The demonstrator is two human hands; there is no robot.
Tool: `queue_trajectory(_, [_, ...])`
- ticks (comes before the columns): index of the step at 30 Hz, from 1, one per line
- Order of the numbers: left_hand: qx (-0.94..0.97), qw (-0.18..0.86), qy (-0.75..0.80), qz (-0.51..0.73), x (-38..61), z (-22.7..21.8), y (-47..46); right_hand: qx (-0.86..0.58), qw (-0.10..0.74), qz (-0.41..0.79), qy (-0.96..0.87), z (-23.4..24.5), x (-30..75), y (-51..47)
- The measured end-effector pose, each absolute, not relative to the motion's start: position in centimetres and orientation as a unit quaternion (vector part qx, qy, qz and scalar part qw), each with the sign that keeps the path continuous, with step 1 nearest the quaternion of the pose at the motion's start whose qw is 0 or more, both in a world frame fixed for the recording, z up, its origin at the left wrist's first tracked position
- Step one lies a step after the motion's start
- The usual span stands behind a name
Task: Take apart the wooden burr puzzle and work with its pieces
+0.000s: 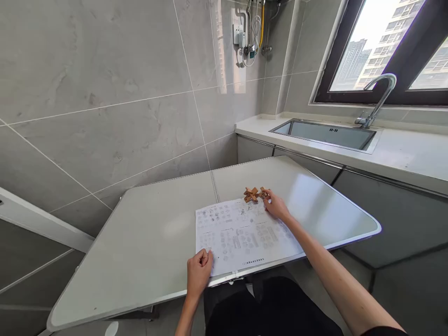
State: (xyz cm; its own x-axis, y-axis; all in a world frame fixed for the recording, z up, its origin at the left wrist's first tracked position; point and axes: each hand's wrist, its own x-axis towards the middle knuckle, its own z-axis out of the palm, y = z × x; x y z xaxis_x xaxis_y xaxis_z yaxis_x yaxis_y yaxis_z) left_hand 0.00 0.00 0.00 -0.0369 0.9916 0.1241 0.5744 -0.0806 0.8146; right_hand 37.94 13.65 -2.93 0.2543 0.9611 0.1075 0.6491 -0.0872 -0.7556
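While L hand (200, 269) sits at sheet's (241, 231) 8 o'clock nr table (157, 228) edge, fingers curled together, R hand (276, 206) at 1 o'clock, fingertips at wood pc (262, 189); can't tell if clamped. Wood cluster (251, 194) just beside pc, sheet's 12 o'clock. Sink (322, 131) w/ tap (381, 103) farther, 1 o'clock; window (392, 46) beyond.

- Wooden pieces (251, 194): warm orange-brown
- Paper sheet (241, 254): white, printed with small grey figures, darker characters along the near edge
- Tabletop (157, 242): pale grey-green
- Left wall tiles (122, 88): mottled grey, pale lines between
- Countertop (416, 149) at right: white
- Far hose (262, 23): yellow
- Clothing (273, 305): black
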Motion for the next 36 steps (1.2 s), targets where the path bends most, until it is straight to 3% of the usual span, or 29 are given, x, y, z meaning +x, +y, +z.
queue_trajectory(11, [0.657,0.286,0.604,0.349,-0.1,0.1,0.0,-0.730,0.403,0.224,-0.505,-2.0,37.2,13.4])
queue_trajectory(22, [0.652,0.270,0.606,0.369,0.4,0.4,-0.1,-0.686,0.551,0.248,-0.406,0.9,36.8,8.9])
queue_trajectory(28, [0.651,0.263,0.607,0.372,0.6,0.5,-0.1,-0.566,0.631,0.360,-0.391,1.1,31.7,5.0])
queue_trajectory(36, [0.658,0.255,0.597,0.382,0.8,1.2,-0.3,-0.443,0.619,0.511,-0.400,0.5,25.6,0.0])
